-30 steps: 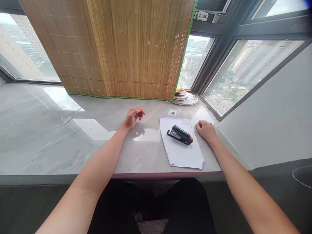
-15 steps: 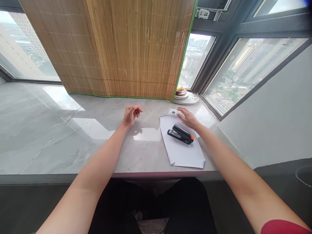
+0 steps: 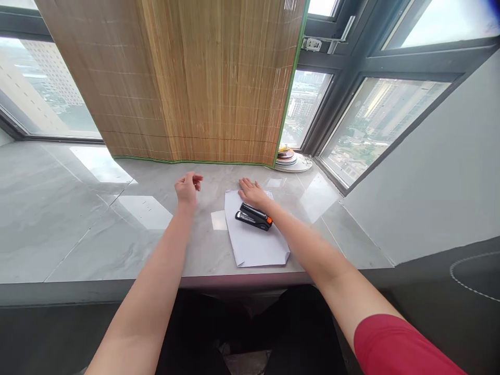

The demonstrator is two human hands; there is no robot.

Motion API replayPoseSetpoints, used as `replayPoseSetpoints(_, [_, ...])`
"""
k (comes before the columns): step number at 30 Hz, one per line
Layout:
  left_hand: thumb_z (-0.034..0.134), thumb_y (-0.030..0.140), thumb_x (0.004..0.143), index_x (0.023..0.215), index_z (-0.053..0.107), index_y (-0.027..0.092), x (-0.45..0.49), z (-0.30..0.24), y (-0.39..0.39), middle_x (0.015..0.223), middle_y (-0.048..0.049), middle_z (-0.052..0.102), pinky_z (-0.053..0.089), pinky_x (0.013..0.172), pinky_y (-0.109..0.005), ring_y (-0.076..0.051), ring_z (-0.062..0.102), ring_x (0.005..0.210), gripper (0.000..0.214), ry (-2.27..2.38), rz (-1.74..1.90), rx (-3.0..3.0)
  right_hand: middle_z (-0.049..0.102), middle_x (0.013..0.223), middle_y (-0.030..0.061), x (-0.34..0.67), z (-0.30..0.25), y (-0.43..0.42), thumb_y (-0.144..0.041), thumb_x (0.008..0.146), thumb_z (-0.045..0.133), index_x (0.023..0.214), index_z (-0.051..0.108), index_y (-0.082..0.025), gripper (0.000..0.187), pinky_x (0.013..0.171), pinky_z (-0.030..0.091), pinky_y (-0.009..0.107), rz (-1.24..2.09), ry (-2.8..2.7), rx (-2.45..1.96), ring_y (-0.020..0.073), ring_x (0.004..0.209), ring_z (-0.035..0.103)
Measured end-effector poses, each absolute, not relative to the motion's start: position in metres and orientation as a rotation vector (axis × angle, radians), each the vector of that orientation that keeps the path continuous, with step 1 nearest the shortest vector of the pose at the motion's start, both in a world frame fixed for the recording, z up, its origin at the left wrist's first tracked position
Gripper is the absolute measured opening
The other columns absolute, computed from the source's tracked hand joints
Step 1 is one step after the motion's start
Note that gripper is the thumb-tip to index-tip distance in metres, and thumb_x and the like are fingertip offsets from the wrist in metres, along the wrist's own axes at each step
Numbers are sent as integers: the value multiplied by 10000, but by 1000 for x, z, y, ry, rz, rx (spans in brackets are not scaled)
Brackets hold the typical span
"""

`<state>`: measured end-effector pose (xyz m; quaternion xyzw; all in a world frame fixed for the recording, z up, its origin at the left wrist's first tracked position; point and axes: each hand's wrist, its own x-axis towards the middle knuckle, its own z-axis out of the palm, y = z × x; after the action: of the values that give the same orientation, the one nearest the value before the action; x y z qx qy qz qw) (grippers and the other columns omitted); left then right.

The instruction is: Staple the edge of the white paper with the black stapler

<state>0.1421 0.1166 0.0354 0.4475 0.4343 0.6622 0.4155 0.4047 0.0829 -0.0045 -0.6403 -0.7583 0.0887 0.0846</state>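
Observation:
A black stapler [image 3: 253, 216] with an orange end lies on white paper [image 3: 260, 250] whose two near corners are creased. My right hand [image 3: 253, 194] rests flat, fingers stretched, on the paper's far edge, just beyond the stapler. The right wrist hides part of the paper's far right corner. To the left of the paper, my left hand [image 3: 188, 187] is held at the countertop with its fingers curled in. Nothing shows in the left fingers, and that hand is apart from paper and stapler.
The grey marbled countertop [image 3: 97, 239] has a front edge close to my knees. A bamboo blind [image 3: 203, 83] hangs down at the back. Beside its lower right corner stand stacked plates [image 3: 291, 162], near the window frame. A white wall [image 3: 437, 177] bounds the right side.
The paper, with the stapler on it, has shifted left together with my right hand, which now lies flatter. My left hand has moved left, still curled. The view has tilted up slightly.

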Motion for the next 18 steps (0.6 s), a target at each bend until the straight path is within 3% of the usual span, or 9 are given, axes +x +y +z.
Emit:
replayPoseSetpoints(2, [533,329,904,733,709,184,99,38,112,796,-64,715,437,578,-270,-131,522,619,285,1400,1615,1204,183,1865,197,366,-3,92,-419,1156,292,1777,255,-71,713,1408,117,602,285,-2267,-1854,333,1753,161])
replayPoseSetpoints(4, [513,294,895,747,719,189,48,37,101,710,-38,663,446,611,-289,-154,525,630,274,1723,1508,1279,180,1861,215,326,-3,101,-411,1157,307,1769,272,-63,705,1402,121,622,298,-2271,-1820,344,1750,168])
replayPoseSetpoints(6, [588,264,840,616,659,195,0,34,84,555,-23,514,416,631,-326,-185,493,602,245,1890,1412,1295,185,1858,216,288,-3,108,-403,1153,315,1768,295,-77,697,1397,136,631,312,-2274,-1790,343,1750,173])
replayPoseSetpoints(8, [653,240,791,543,598,197,-34,30,66,553,-70,521,447,700,-385,-270,582,680,258,2134,1216,1365,201,1855,200,253,-3,113,-397,1145,310,1775,312,-115,690,1394,147,624,326,-2265,-1746,332,1750,179])
replayPoseSetpoints(10, [638,272,833,614,645,179,-50,27,54,702,-158,652,490,764,-451,-382,685,822,238,2405,824,1570,222,1846,194,223,-3,117,-390,1138,307,1776,328,-138,686,1389,147,617,351,-2257,-1690,330,1746,189])
replayPoseSetpoints(13, [517,308,951,867,769,128,-49,26,47,1005,-272,756,534,822,-502,-472,738,999,320,2539,399,1756,261,1834,197,195,4,119,-368,1132,343,1760,368,-130,672,1366,187,621,374,-2248,-1628,353,1736,216])
replayPoseSetpoints(15, [457,306,993,982,796,101,-43,28,48,1084,-292,763,551,843,-501,-476,745,1037,396,2554,311,1766,364,1811,165,192,13,118,-386,1130,404,1735,430,-167,644,1336,274,588,323,-2214,-1607,358,1712,287])
replayPoseSetpoints(18, [445,306,1014,1044,803,82,-38,31,49,1096,-298,765,562,855,-493,-468,750,1038,424,2563,279,1775,699,1544,123,222,30,110,-421,1150,412,1545,663,-227,506,1169,475,466,247,-2099,-1690,322,1486,592])
